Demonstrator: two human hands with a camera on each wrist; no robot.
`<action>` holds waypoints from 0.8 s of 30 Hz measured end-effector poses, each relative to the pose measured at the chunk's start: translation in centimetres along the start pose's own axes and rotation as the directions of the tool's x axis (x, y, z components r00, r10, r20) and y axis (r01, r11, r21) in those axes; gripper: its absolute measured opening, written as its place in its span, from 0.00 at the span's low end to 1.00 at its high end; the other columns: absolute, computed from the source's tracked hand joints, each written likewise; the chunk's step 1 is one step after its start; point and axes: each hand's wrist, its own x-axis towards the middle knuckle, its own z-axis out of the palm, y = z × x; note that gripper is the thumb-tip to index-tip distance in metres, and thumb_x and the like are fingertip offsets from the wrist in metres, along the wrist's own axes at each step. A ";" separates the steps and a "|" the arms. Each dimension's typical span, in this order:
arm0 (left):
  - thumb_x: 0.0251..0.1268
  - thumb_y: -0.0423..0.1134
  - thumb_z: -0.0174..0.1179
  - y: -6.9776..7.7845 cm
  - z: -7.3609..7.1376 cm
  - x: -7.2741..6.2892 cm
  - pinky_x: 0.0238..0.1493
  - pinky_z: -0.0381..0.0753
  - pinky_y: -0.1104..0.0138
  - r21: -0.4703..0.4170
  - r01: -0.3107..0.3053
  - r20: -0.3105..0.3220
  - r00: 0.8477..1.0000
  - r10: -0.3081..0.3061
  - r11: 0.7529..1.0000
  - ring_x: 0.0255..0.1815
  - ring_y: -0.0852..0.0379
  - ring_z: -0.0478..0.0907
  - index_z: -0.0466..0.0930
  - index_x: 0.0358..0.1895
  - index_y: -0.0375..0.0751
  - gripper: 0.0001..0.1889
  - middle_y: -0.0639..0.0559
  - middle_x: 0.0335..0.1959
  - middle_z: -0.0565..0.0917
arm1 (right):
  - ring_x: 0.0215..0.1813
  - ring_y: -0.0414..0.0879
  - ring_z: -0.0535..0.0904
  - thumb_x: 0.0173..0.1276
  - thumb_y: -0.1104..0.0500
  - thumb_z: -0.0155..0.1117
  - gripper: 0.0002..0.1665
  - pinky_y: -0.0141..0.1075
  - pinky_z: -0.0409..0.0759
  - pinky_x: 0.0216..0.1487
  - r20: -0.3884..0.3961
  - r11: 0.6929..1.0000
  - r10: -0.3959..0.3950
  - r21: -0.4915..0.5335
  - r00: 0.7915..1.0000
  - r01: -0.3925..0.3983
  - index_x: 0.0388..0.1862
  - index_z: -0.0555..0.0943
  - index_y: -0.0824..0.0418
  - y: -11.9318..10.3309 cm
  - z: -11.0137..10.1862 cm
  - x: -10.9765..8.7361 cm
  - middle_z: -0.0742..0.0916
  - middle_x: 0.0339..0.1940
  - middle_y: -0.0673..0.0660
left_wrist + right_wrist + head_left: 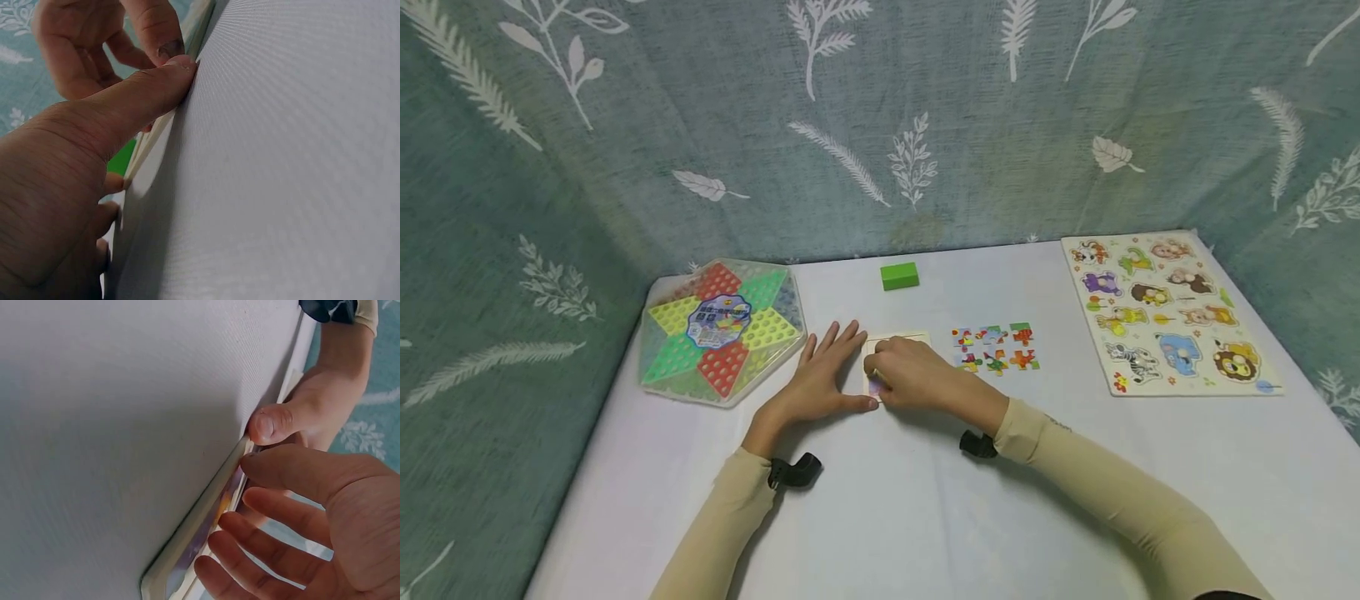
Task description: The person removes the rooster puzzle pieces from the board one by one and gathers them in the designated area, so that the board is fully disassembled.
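Note:
A small framed puzzle board lies flat on the white table between the hands, with purple and yellow picture showing inside its pale rim. My left hand rests at its left side, fingers spread, thumb along the near corner. Over the board, my right hand touches it with bent fingers. In the right wrist view its thumb presses near the rim beside the left thumb, and the other fingers curve loosely over the board. No piece shows between them. The right hand covers most of the picture.
Several loose jigsaw pieces lie in two rows right of the board. A green block stands behind it. At left is a hexagonal Chinese checkers box; at far right, an animal puzzle board. Patterned cloth hangs behind.

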 end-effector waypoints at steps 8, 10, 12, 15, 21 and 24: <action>0.52 0.65 0.72 0.0 -0.1 0.1 0.75 0.26 0.45 0.000 0.012 0.012 1.000 -0.012 1.000 0.82 0.47 0.34 0.51 0.81 0.46 0.58 0.50 0.82 0.47 | 0.40 0.49 0.81 0.55 0.62 0.74 0.12 0.42 0.80 0.40 0.022 1.000 -0.014 0.004 1.000 0.014 0.39 0.86 0.58 0.0 -0.3 0.2 0.83 0.36 0.54; 0.52 0.66 0.71 0.0 -0.1 0.1 0.75 0.26 0.46 0.006 0.015 0.014 1.000 -0.015 1.000 0.82 0.47 0.33 0.51 0.81 0.47 0.58 0.50 0.82 0.46 | 0.40 0.49 0.81 0.55 0.62 0.75 0.12 0.42 0.80 0.40 0.025 1.000 -0.014 0.006 1.000 0.013 0.40 0.86 0.58 0.0 -0.4 0.2 0.84 0.36 0.54; 0.52 0.65 0.71 0.0 -0.1 0.2 0.75 0.25 0.46 0.007 0.017 0.014 1.000 -0.018 1.000 0.82 0.48 0.33 0.51 0.81 0.47 0.58 0.51 0.82 0.46 | 0.40 0.48 0.80 0.55 0.62 0.75 0.12 0.42 0.79 0.39 0.027 1.000 -0.015 0.008 1.000 0.015 0.40 0.87 0.58 0.1 -0.4 0.2 0.83 0.36 0.53; 0.52 0.65 0.72 0.0 -0.1 0.1 0.75 0.25 0.46 0.003 0.018 0.011 1.000 -0.018 1.000 0.82 0.47 0.33 0.51 0.81 0.46 0.58 0.50 0.82 0.46 | 0.38 0.48 0.80 0.54 0.62 0.75 0.13 0.41 0.79 0.38 0.025 1.000 -0.022 0.018 0.999 0.021 0.40 0.87 0.58 0.1 -0.4 0.3 0.83 0.36 0.53; 0.51 0.65 0.72 0.1 -0.1 0.1 0.74 0.26 0.44 -0.006 0.012 0.004 1.000 -0.011 1.000 0.82 0.46 0.34 0.52 0.81 0.45 0.58 0.49 0.82 0.47 | 0.38 0.47 0.80 0.51 0.64 0.75 0.12 0.42 0.79 0.39 0.031 0.999 -0.035 0.018 0.999 0.035 0.36 0.86 0.56 -0.1 -0.3 0.7 0.82 0.34 0.51; 0.52 0.65 0.72 0.2 -0.1 0.2 0.74 0.26 0.44 -0.011 0.005 0.003 1.000 -0.005 1.000 0.82 0.45 0.34 0.52 0.81 0.44 0.57 0.49 0.82 0.47 | 0.37 0.46 0.79 0.49 0.64 0.75 0.12 0.42 0.78 0.39 0.041 0.999 -0.029 0.019 0.999 0.028 0.34 0.85 0.55 -0.1 -0.3 0.8 0.81 0.32 0.50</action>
